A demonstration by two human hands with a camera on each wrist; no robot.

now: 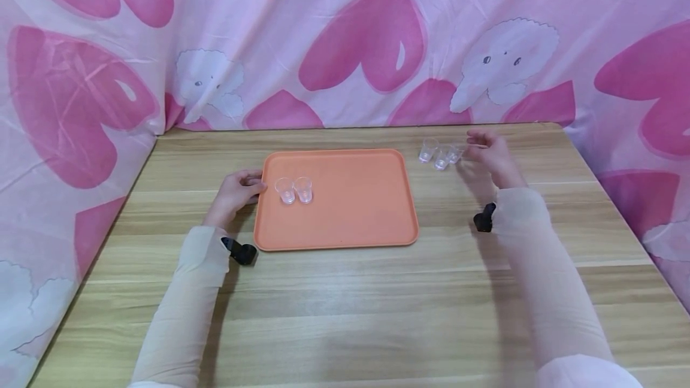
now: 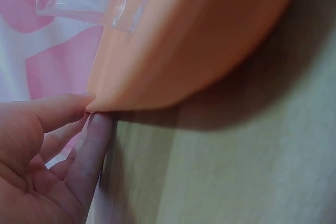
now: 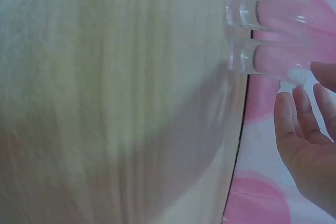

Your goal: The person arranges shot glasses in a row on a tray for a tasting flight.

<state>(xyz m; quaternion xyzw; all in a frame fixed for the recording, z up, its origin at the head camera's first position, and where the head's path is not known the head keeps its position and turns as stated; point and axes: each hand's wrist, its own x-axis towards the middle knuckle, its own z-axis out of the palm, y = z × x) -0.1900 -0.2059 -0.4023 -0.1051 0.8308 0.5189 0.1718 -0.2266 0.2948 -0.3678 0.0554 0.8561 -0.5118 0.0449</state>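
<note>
On the left part of an orange tray (image 1: 356, 202), a clear plastic cup (image 1: 286, 192) and a second clear cup (image 1: 304, 191) stand side by side. My left hand (image 1: 236, 193) pinches the tray's left rim between thumb and fingers; the left wrist view shows the fingertips (image 2: 98, 121) at that edge. Beyond the tray's right side, three more clear cups (image 1: 441, 158) stand upright close together. My right hand (image 1: 493, 157) is beside the rightmost of them, fingers loosely bent, with thumb and fingertips (image 3: 284, 103) right near the cup's rim (image 3: 298, 75).
The wood-grain table (image 1: 345, 310) runs back to a pink curtain (image 1: 361, 35) with hearts and white animal figures, which also hangs along both sides. A small black device (image 1: 241, 251) is strapped on the left wrist, another black device (image 1: 485, 218) on the right wrist.
</note>
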